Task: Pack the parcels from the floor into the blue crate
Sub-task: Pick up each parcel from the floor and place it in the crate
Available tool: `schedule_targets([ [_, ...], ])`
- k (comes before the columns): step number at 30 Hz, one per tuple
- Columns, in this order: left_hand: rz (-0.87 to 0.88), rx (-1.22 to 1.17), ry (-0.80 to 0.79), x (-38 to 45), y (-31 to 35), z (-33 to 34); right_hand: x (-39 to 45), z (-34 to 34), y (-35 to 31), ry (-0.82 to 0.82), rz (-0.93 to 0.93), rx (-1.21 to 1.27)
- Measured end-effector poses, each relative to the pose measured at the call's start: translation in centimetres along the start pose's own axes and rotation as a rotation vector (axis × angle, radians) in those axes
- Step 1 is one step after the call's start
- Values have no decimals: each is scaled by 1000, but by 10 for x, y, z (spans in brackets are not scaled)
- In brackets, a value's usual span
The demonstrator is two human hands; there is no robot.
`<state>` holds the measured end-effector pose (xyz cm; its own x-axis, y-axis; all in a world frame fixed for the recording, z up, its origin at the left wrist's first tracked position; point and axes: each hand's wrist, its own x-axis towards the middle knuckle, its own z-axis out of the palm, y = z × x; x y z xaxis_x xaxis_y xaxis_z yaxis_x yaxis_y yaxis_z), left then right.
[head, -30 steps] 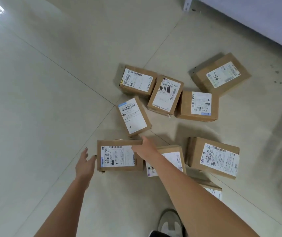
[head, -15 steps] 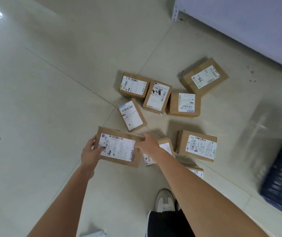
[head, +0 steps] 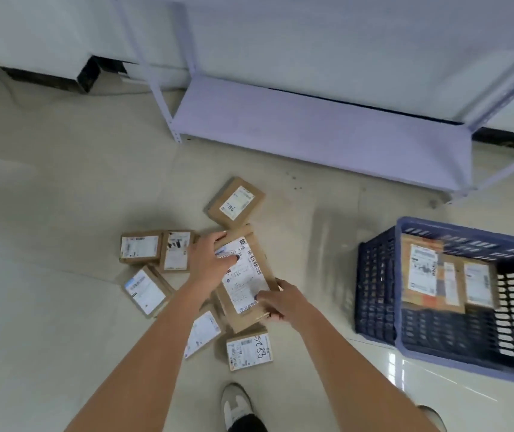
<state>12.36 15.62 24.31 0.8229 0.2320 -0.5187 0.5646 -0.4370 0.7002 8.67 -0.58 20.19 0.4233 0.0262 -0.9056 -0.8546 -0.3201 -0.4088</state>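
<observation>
Head camera, looking down at a pale tiled floor (head: pixel 46 275). A person's two bare arms reach forward from the bottom of the frame. Both hands hold one brown cardboard parcel (head: pixel 244 277) with a white shipping label, lifted clear of the floor. The left hand (head: pixel 210 258) closes its grip over the parcel's far upper-left corner, thumb lying on the label. The right hand (head: pixel 280 302) closes its grip on the near lower-right edge, fingers curled under it.

A second ago this parcel lay flat on the floor with the hands only reaching its ends; half a second ago it was tilting up. Now it is raised and turned, and the view has swung right, bringing the blue crate (head: pixel 377 275) fully into sight, well apart from the hands. The lift looks finished, and the carry to the crate seems to be the step under way.

The crate already holds at least two labelled parcels (head: pixel 424 269), lying flat. Seven more parcels (head: pixel 140 246) can be seen on the floor below and around the held one. A pale metal shelf (head: pixel 311 120) stands beyond them. One shoe (head: pixel 235 400) shows at the bottom edge.
</observation>
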Motion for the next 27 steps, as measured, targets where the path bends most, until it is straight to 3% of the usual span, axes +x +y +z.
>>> schedule_targets([
  [3,44,-2,-74,-12,55,69,-13,-72,18,35,23,98],
  [8,298,363,-30,-45,127,191,-27,-204,48,130,-5,141],
  [11,367,428,-28,-71,161,272,-31,-286,80,119,-17,181],
  [16,223,303,-77,-111,218,397,-38,-407,137,158,-27,261],
  [19,250,178,-149,-127,238,455,-39,-462,168,187,-35,231],
  [21,225,60,-157,-134,244,483,-36,-485,186,214,-21,219],
  [24,16,-99,-140,-134,243,513,-26,-504,205,218,25,302],
  [27,-76,-65,-238,-129,228,537,-12,-511,214,181,64,440],
])
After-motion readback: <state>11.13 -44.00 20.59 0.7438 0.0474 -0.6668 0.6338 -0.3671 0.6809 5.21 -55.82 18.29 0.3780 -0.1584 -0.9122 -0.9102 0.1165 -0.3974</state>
